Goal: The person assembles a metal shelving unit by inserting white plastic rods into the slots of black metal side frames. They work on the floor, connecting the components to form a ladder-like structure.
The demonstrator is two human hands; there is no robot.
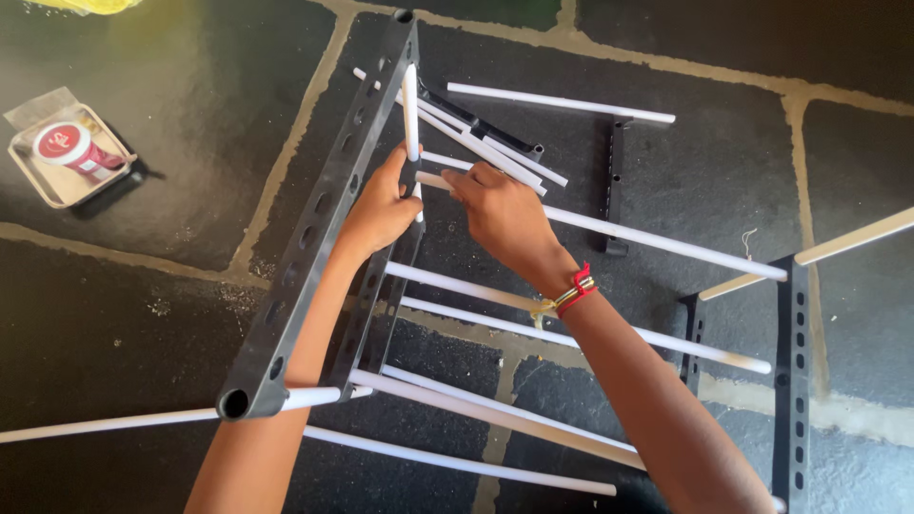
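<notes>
Fingers of my left hand (381, 207) pinch the upright white rod (410, 109) against the black perforated rail (328, 205); my right hand (500, 214) closes on a long rod (657, 243), steadying it at a hole.

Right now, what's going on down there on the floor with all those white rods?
A person is working on a rack of dark grey perforated rails and white rods. The left hand grips the rail where an upright white rod stands. The right hand pinches the end of a long white rod at the rail. Several rods already span the frame. Loose rods and a black rail piece lie on the dark stone floor.
</notes>
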